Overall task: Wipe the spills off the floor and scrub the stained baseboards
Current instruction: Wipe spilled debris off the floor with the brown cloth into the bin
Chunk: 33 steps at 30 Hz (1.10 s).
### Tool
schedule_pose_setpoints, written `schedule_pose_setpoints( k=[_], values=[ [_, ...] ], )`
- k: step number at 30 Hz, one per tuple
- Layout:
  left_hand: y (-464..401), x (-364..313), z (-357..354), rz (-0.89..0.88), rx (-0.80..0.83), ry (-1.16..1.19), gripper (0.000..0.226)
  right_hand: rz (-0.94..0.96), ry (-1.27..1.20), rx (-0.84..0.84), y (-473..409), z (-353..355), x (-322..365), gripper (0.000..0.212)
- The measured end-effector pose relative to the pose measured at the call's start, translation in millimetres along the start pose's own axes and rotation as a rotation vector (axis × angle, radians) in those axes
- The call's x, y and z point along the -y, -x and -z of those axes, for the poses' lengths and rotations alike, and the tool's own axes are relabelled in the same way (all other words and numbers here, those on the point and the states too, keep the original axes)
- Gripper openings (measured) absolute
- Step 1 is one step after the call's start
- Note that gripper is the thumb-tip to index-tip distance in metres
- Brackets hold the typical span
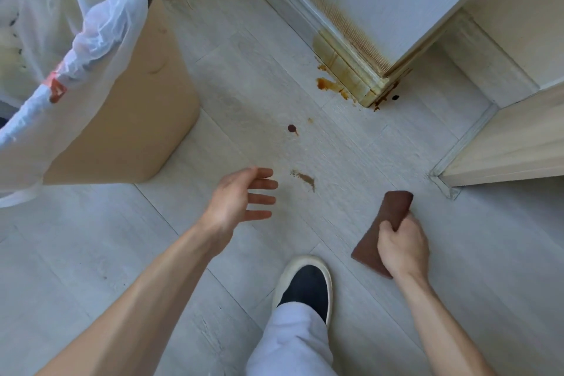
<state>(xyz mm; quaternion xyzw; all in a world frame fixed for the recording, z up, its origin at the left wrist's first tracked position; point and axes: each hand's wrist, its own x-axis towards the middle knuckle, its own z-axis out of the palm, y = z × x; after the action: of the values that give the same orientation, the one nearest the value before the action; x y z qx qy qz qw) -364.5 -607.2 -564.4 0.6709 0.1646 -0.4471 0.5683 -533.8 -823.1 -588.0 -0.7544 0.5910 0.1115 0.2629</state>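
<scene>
Above pale floor [213, 253], brown cloth [393, 207] in right grip [403, 241]

Pretty bright, soft daylight all over, no harsh glare anywhere. Only a faint shadow is cast beside the tan bin [128, 131], so the light source can't really be pinned down. Lines get bent near the bin's side by the wide lens, and everything's slightly softened.

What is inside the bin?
A white plastic liner lines the bin and drapes over its rim. Dark specks show through the liner; the bin's contents are out of view.
</scene>
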Motion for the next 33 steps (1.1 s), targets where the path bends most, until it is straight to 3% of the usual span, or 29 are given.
schedule_pose_setpoints(
  k=[3,9,12,16,21,25,28,33],
  values=[
    [-1,1,10,-0.015,-0.041,0.025,0.038,0.131,-0.082,0.0,15,-45,36,0.049],
    [1,-2,16,-0.026,-0.057,0.03,0.039,0.284,-0.16,0.086,16,-79,119,0.049],
    [2,-2,19,-0.035,-0.056,0.033,0.039,0.255,-0.22,0.097,8,-72,120,0.047],
    [2,-1,26,-0.048,-0.06,0.033,0.039,0.183,-0.249,0.029,-14,-32,99,0.026],
    [1,1,28,-0.041,-0.066,0.024,0.039,0.385,0.144,-0.095,-72,7,126,0.037],
    [1,0,27,-0.038,-0.068,0.011,0.04,0.564,0.255,-0.125,-109,-20,149,0.05],
    [0,-1,25,-0.034,-0.073,0.003,0.04,0.63,0.317,-0.159,-91,-52,126,0.049],
    [0,-2,21,-0.035,-0.066,0.013,0.039,0.938,0.346,-0.162,-34,-75,58,0.052]
  ],
)
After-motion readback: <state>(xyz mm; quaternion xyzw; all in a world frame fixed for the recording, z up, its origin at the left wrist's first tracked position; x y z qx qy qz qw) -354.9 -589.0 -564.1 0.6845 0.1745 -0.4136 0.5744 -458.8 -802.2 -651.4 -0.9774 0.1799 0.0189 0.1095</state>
